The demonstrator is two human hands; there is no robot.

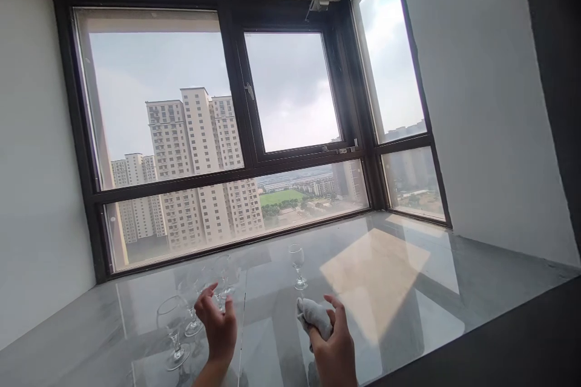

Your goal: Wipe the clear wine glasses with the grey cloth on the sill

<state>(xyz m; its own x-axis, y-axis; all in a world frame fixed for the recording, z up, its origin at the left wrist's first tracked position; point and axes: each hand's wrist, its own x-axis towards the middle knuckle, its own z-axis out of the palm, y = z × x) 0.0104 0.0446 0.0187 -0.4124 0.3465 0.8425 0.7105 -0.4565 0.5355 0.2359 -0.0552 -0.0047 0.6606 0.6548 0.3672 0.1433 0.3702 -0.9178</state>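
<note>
My left hand (pixel 218 321) is raised over the sill with its fingers curved and apart, beside a group of clear stemmed glasses. The nearest stemmed glass (pixel 173 321) stands upright to its left; others are partly hidden behind the hand, and I cannot tell whether the fingers touch one. In my right hand (pixel 334 338) is a bunched light grey cloth (pixel 316 317), gripped between thumb and fingers. Just beyond the cloth, a single small stemmed glass (pixel 297 266) stands upright on its own.
The glossy grey windowsill (pixel 272 338) reflects the window and has a thin seam running across it. A dark window frame (pixel 227 176) borders it at the back. White walls (pixel 490 133) rise on both sides, and the sill's front edge slants along the lower right.
</note>
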